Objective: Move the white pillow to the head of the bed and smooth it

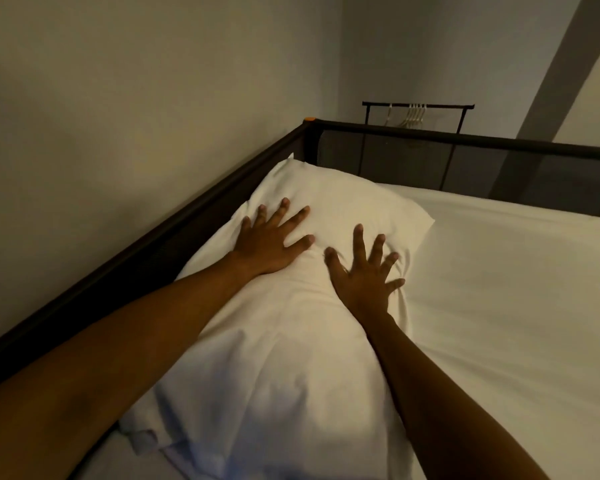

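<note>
Pillow (291, 306), white and long, lies on the white sheet (499, 306) along the dark bed rail (153, 258) that runs from the lower left of the frame up to the corner at upper centre. Its far end reaches close to that corner, just beside the dark mesh end panel (413, 161), and its near end bunches into folds at the bottom left of centre. Both bare arms stretch in from the bottom edge. The left hand (267, 244) lies flat on the upper part of the pillow, palm down, fingers spread wide, gripping nothing. The right hand (364, 275) rests palm down just to the right of it, near the pillow's right edge, fingers also splayed wide and holding nothing; its outer fingertips (397, 282) press into the cloth, and small creases fan out from them. The two hands are near each other but apart. A small orange cap (309, 118) sits on the rail's corner. Beyond the panel, at upper right of centre, pale hangers (413, 116) hang on a thin black bar (418, 105) against the wall (118, 98).
</note>
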